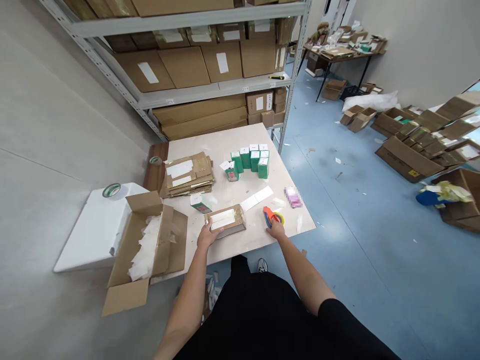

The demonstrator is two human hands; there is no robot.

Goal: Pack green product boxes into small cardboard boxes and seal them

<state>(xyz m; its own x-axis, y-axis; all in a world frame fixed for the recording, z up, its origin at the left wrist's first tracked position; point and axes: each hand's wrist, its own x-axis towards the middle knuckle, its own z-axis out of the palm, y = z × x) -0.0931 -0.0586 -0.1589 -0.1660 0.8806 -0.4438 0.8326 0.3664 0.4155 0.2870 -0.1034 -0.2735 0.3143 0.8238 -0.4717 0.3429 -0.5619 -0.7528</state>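
On the near edge of the table, my left hand (pixel 207 236) grips the left end of a small taped cardboard box (pixel 240 225) with a white label on top. My right hand (pixel 276 230) is closed around an orange tape dispenser (pixel 267 212), with blue and yellow parts showing beside the fingers. Between the two hands, a white paper strip (pixel 257 198) lies behind the box. A green and white carton (pixel 200 203) rests just beyond my left hand. Farther back stand several more green and white cartons (pixel 245 159).
Flattened cardboard boxes (pixel 191 174) are stacked at the table's left. An open carton (pixel 165 245) with white packing material sits at the near left, beside a white box (pixel 93 225) bearing a tape roll (pixel 111 190). Loaded shelves (pixel 180 97) rise behind the table (pixel 228 250).
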